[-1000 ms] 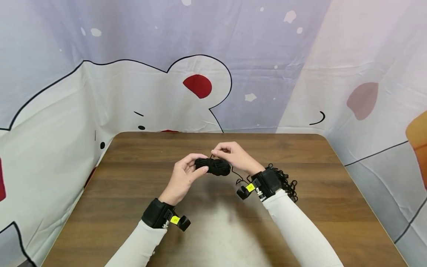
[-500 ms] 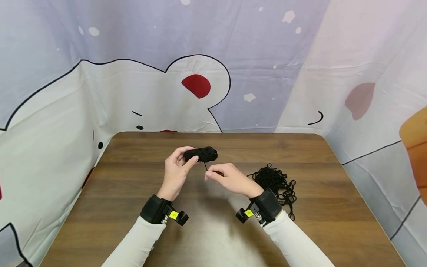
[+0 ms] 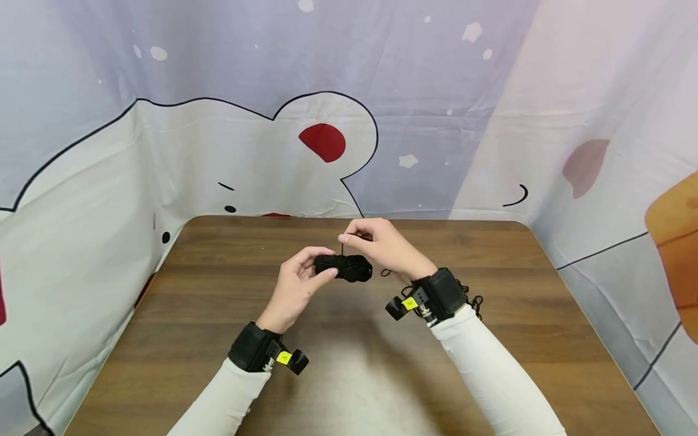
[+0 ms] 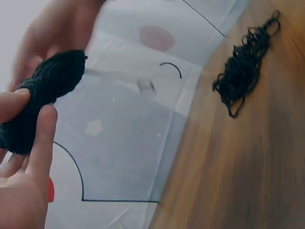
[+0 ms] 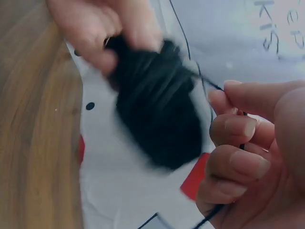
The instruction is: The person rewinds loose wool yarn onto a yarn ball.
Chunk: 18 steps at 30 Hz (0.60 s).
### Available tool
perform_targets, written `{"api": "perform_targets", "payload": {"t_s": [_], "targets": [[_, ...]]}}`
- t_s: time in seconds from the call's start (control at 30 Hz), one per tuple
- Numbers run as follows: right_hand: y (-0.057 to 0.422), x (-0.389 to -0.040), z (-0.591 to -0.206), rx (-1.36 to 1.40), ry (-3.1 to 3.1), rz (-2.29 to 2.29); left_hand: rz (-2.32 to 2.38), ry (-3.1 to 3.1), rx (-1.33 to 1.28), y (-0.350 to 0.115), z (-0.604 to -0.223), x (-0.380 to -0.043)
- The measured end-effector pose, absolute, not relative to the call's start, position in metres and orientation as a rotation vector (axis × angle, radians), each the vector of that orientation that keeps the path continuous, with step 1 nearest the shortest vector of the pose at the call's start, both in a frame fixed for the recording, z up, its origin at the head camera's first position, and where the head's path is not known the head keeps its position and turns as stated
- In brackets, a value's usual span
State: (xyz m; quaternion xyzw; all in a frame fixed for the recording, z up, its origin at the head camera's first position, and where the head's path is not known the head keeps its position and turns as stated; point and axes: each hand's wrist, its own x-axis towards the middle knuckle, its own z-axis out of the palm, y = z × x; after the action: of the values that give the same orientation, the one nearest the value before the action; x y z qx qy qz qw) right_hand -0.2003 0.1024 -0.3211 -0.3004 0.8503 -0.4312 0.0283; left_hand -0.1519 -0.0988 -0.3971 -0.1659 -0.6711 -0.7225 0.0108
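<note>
A black bundle of wound cord (image 3: 345, 267) is held above the table by my left hand (image 3: 294, 284), thumb on the near side and fingers behind it. In the left wrist view the bundle (image 4: 43, 98) looks narrower at its middle. Just above and right of it, my right hand (image 3: 387, 245) pinches the black strand (image 5: 212, 83) between thumb and forefinger. That strand runs short and taut up from the bundle, and its tail passes through the curled fingers. The bundle is blurred in the right wrist view.
A loose tangled pile of the same black cord (image 4: 243, 67) lies on the wooden table (image 3: 218, 315) to the right, mostly hidden behind my right wrist in the head view. A printed cloth (image 3: 245, 157) hangs behind the table and along its sides.
My right hand went from above the bundle to below it, then back up above it, carrying the strand around. The left hand rose with the bundle, then came down slightly rightward.
</note>
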Motion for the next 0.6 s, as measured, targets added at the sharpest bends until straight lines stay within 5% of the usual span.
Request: {"api": "perform_targets", "payload": {"t_s": [0.27,0.6], "targets": [[0.11,-0.213,-0.368,-0.777,2.309,-1.564,-2.358,-1.975,-0.498,-0.098,-0.393,-0.149],[0.098,-0.179,-0.398,-0.845,2.313,-1.432,-2.294,-1.899,-0.358,-0.097,-0.393,-0.155]]}}
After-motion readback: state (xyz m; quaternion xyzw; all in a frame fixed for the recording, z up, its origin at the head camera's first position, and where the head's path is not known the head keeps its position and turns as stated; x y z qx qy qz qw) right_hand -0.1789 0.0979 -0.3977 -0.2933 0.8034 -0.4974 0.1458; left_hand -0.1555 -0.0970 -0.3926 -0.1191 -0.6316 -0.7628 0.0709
